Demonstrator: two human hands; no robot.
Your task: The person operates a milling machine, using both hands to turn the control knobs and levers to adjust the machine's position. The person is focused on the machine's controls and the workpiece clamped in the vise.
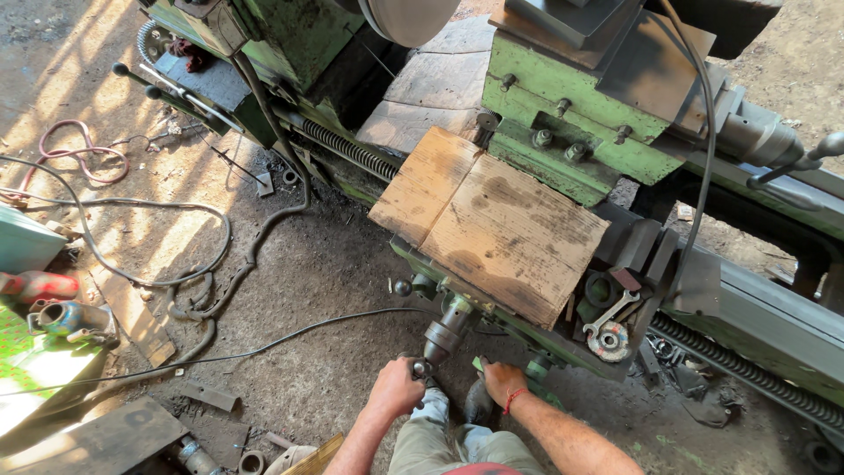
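The left hand is closed around the dark knob of a crank handle that juts out and down from the front of the green lathe carriage. The fingers wrap the knob fully, so the grip looks firm. Just to its right, the right hand, with a red band at the wrist, rests curled on a green lever low on the same apron; whether it truly clamps the lever or only presses on it is hard to tell from this angle.

Directly above both hands a worn sheet of cardboard lies over the carriage top. Up and to the right of the right hand, a spanner and a round toothed part sit on the machine's ledge. Far to the left of the left hand, cables trail over the dirt floor.

To work the crank well, turning it in smooth, even sweeps seems wise, wrist in line with the handle, while the right hand holds its lever steady and both forearms stay clear of the lead screw farther right.
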